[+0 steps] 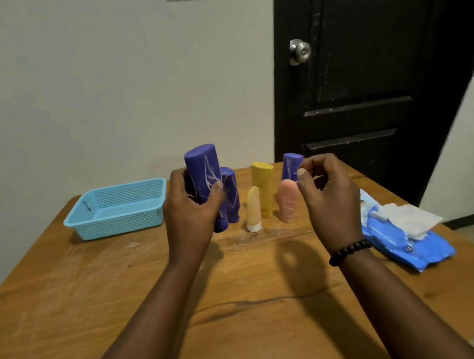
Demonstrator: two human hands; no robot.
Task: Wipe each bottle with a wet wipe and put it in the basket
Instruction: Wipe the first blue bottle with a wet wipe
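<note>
Basket (117,209) of light-blue perforated plastic sat bare at the wooden table's (96,294) left. Left hand (188,210) gripped a tall purple plastic bottle (205,176); right hand (328,193) hovered, fingers curled, holding nothing. No lettering was readable.

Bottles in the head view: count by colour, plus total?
Purple plastic bottles: 3, the tall one gripped in the left hand at, one behind it, one at the back right
Yellow plastic bottle: 1
Pale orange tube with white cap: 1
Pink tube: 1
Total: 6
</note>
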